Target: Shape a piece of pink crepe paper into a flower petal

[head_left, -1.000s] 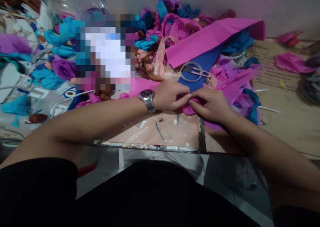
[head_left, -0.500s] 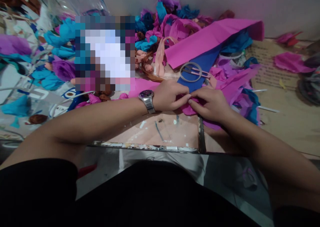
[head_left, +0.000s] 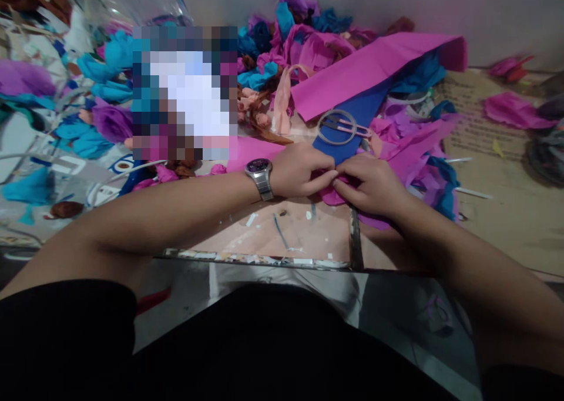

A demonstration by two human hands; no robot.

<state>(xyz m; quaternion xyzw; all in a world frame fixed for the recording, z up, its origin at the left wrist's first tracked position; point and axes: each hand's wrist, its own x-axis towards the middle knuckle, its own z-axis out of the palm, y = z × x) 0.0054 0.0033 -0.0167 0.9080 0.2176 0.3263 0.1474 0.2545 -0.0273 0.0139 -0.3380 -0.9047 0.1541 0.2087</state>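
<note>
My left hand [head_left: 299, 170], with a metal wristwatch [head_left: 259, 176] on its wrist, and my right hand [head_left: 372, 183] meet fingertip to fingertip at the middle of the table. Both pinch a crumpled piece of pink crepe paper [head_left: 331, 194] that bulges out under them. The fingers of each hand are curled and pressed onto the paper. Just behind the hands lies a blue paper sheet [head_left: 352, 119] with a grey ring [head_left: 337, 127] and a pink-handled tool on it.
A long pink paper sheet [head_left: 374, 66] leans behind the blue one. Heaps of blue, purple and pink paper flowers [head_left: 106, 72] fill the left and back. Pink scraps [head_left: 513, 110] lie on brown cardboard [head_left: 506, 207] at the right. The table's front edge [head_left: 264, 259] carries small debris.
Both hands stay on the pink paper; the fingertips have shifted slightly, pinching closer together. Nothing else has moved.
</note>
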